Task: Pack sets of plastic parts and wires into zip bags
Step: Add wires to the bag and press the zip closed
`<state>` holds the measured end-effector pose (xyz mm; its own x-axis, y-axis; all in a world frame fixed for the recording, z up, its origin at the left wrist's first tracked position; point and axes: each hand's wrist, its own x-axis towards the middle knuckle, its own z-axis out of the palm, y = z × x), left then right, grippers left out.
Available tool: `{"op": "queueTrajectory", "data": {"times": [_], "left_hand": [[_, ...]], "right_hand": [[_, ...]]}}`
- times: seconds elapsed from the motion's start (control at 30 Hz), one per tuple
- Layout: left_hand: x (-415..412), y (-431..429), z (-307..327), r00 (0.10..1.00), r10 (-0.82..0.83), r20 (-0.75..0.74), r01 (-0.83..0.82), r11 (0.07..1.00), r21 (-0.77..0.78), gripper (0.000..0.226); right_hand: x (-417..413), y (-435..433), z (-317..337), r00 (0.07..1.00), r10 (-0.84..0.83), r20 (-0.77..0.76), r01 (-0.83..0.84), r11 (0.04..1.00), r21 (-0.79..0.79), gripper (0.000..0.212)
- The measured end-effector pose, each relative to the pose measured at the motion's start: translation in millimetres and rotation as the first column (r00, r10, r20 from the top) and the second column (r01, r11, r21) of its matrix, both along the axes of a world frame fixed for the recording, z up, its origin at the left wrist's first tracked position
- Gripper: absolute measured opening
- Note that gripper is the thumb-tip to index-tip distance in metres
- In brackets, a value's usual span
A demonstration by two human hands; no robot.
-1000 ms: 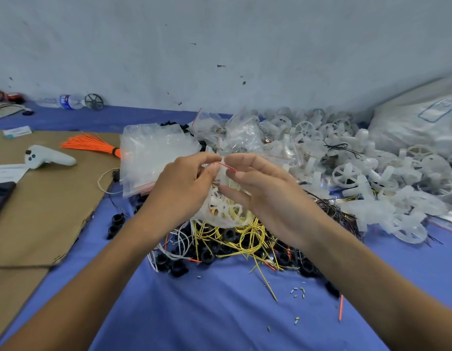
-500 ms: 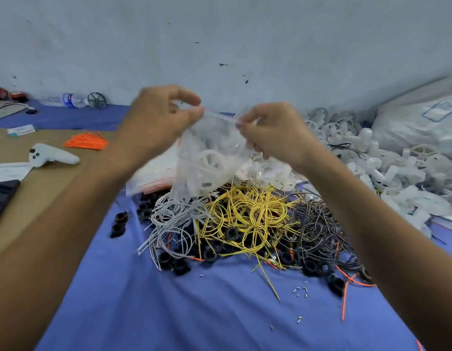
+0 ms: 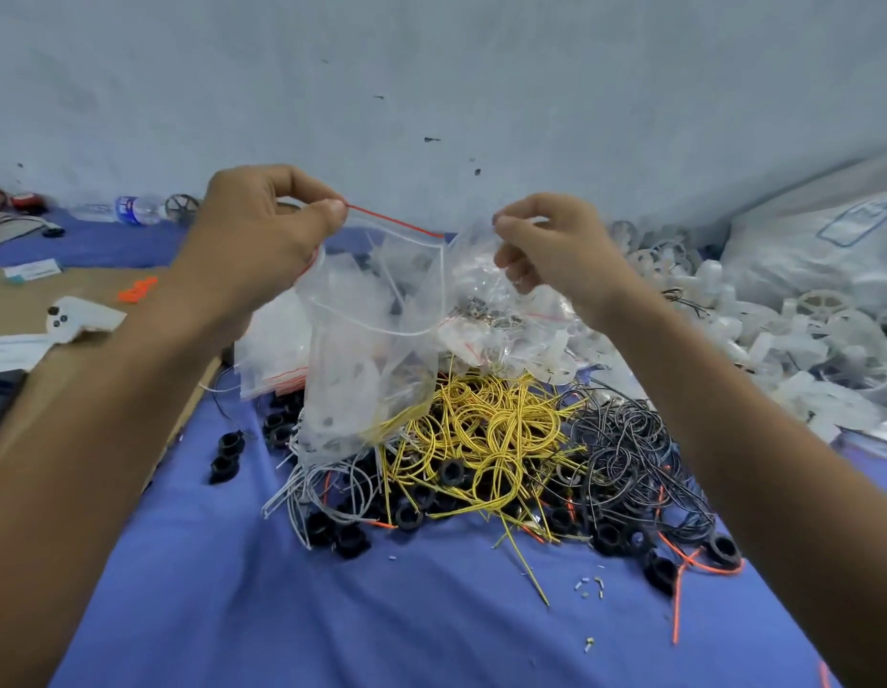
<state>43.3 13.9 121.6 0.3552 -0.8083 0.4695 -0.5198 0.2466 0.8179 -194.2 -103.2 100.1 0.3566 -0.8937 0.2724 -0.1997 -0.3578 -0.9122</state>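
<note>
A clear zip bag [image 3: 367, 360] with a red seal line hangs above the wire pile, white plastic parts showing inside it. My left hand [image 3: 263, 240] pinches the bag's top left corner at the red line. My right hand [image 3: 550, 250] pinches clear plastic at the bag's upper right, and the mouth gapes between the two hands. Below lie tangled yellow wires [image 3: 486, 429], grey-white wires [image 3: 312, 484], dark wires [image 3: 630, 449] and black plastic rings [image 3: 409, 516]. White plastic wheels and parts [image 3: 799, 330] are heaped at the right.
A stack of empty zip bags [image 3: 272, 355] lies behind the held bag. Brown cardboard [image 3: 84, 360] at the left carries a white controller [image 3: 79, 317] and orange wires [image 3: 138, 290]. A water bottle [image 3: 133, 208] lies by the wall. A large plastic sack [image 3: 829, 240] stands at the far right.
Both hands lifted the bag from just above the pile to near wall height, then drew apart, so the bag's mouth now gapes open.
</note>
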Motion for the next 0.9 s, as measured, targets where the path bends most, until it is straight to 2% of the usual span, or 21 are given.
{"op": "queueTrajectory", "data": {"times": [0.07,0.1,0.17,0.27,0.3,0.37,0.4,0.43,0.5,0.57,0.63,0.7,0.73,0.8,0.9], "left_hand": [[-1,-1,-5,1.000,0.002,-0.023,-0.002,1.000,-0.012,0.012],[-1,-1,-7,0.999,0.004,-0.034,-0.005,1.000,-0.022,0.012],[1,-3,-9,0.999,0.006,-0.035,-0.008,0.999,-0.037,0.012],[2,-4,-12,1.000,0.009,-0.020,-0.010,0.998,-0.055,0.014],[3,-4,-13,1.000,0.009,-0.019,-0.010,0.998,-0.060,0.015],[3,-3,-14,1.000,0.010,-0.002,-0.010,0.998,-0.059,0.014],[3,-2,-14,1.000,0.006,0.007,-0.006,0.998,-0.056,0.014],[4,0,-14,1.000,0.002,0.009,-0.002,0.998,-0.055,0.013],[3,2,-14,1.000,-0.006,-0.003,0.006,0.998,-0.057,0.012],[0,3,-14,1.000,-0.013,-0.020,0.012,0.999,-0.052,0.011],[-4,2,-13,0.999,-0.012,-0.037,0.010,0.999,-0.048,0.010],[-9,2,-11,0.999,-0.013,-0.052,0.011,0.999,-0.044,0.011],[-10,2,-11,0.998,-0.018,-0.057,0.015,0.999,-0.041,0.012],[-12,3,-11,0.998,-0.022,-0.053,0.019,0.999,-0.042,0.011],[-13,6,-14,0.999,-0.016,-0.032,0.014,0.999,-0.043,0.008]], "right_hand": [[-6,-13,-31,0.941,-0.044,-0.336,0.014,0.996,-0.092,0.012],[-4,-17,-50,0.864,-0.028,-0.503,-0.037,0.992,-0.120,0.016],[6,-21,-86,0.715,0.017,-0.699,-0.138,0.984,-0.117,0.027],[26,-23,-125,0.610,-0.019,-0.792,-0.144,0.980,-0.135,0.050],[31,-25,-133,0.579,-0.082,-0.811,-0.137,0.971,-0.196,0.049],[39,-32,-135,0.528,-0.261,-0.808,-0.094,0.928,-0.361,0.026],[40,-36,-131,0.528,-0.326,-0.784,-0.051,0.910,-0.412,0.019],[39,-40,-123,0.553,-0.363,-0.750,0.005,0.902,-0.432,0.021],[28,-47,-99,0.676,-0.359,-0.643,0.143,0.920,-0.364,0.022],[11,-48,-66,0.805,-0.363,-0.469,0.247,0.924,-0.291,0.023],[-6,-42,-33,0.860,-0.387,-0.331,0.290,0.907,-0.306,0.024],[-15,-34,-10,0.891,-0.368,-0.265,0.279,0.906,-0.318,0.022],[-16,-29,-7,0.894,-0.354,-0.276,0.258,0.909,-0.329,0.021],[-11,-20,-13,0.861,-0.304,-0.407,0.148,0.916,-0.372,0.019],[4,-21,-49,0.725,-0.178,-0.665,-0.042,0.953,-0.301,0.025]]}}
